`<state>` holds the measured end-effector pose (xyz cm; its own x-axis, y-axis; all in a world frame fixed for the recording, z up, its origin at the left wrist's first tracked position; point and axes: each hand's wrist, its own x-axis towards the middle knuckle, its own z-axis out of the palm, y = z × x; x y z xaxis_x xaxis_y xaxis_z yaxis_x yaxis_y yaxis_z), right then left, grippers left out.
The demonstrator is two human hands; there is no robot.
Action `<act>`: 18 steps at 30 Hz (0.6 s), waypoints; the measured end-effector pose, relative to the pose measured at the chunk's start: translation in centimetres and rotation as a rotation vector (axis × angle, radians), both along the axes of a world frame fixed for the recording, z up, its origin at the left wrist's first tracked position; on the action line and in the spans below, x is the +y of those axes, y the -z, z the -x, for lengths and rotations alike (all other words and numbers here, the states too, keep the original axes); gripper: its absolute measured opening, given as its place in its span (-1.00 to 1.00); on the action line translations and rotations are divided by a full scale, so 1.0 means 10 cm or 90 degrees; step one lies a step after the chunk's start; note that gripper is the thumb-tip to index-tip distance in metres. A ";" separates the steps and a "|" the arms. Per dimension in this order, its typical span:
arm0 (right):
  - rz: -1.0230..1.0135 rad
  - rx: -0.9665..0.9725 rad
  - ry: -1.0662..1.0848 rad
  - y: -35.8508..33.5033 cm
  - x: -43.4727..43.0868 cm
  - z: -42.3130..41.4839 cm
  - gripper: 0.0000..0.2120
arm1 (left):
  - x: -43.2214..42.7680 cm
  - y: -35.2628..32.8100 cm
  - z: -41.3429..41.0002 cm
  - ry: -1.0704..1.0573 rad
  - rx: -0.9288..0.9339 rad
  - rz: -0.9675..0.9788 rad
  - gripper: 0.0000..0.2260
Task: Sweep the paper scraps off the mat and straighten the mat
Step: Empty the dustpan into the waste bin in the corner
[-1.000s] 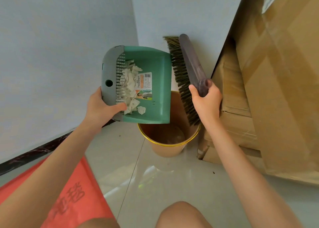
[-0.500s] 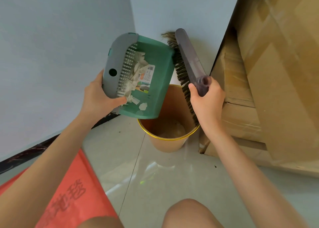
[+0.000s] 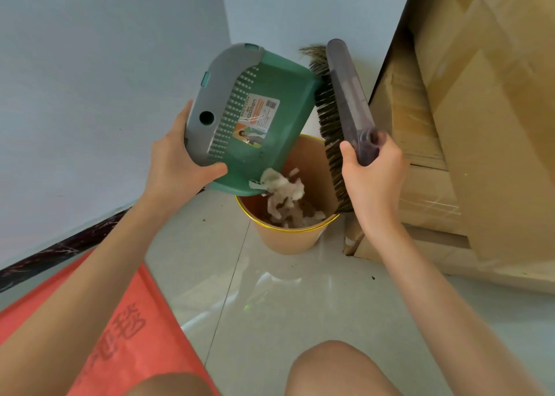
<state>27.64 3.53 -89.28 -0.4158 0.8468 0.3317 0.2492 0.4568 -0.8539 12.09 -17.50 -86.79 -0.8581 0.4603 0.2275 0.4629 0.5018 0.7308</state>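
Up at centre, the left hand [image 3: 177,167] clasps the grey ribbed rim of a smooth green plastic dustpan [image 3: 270,107], tilted steeply. Crumpled white paper scraps [image 3: 282,188] bunch at its lower lip, at 4 o'clock from that grasp, over a round brown bin [image 3: 288,242] with a gold rim. The right hand [image 3: 372,182] clenches a translucent purple brush [image 3: 345,95] with stiff brown bristles. The red mat [image 3: 144,320] lies at 7 o'clock.

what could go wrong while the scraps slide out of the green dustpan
The white paper scraps spill from the green plastic dustpan at the left rim of the round brown bin; some may miss. The purple bristle brush in the right hand overhangs the right rim and could nudge it.
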 end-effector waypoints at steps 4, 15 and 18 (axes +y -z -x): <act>-0.013 0.016 0.003 0.03 -0.03 -0.03 -0.75 | 0.00 0.02 -0.03 -0.002 0.020 -0.022 -0.12; -0.016 0.102 -0.019 0.01 -0.24 -0.14 -0.71 | 0.00 0.09 -0.30 -0.041 0.051 -0.088 -0.21; -0.017 0.096 -0.035 0.10 -0.24 -0.14 -0.75 | 0.03 0.18 -0.22 -0.051 0.020 -0.070 -0.39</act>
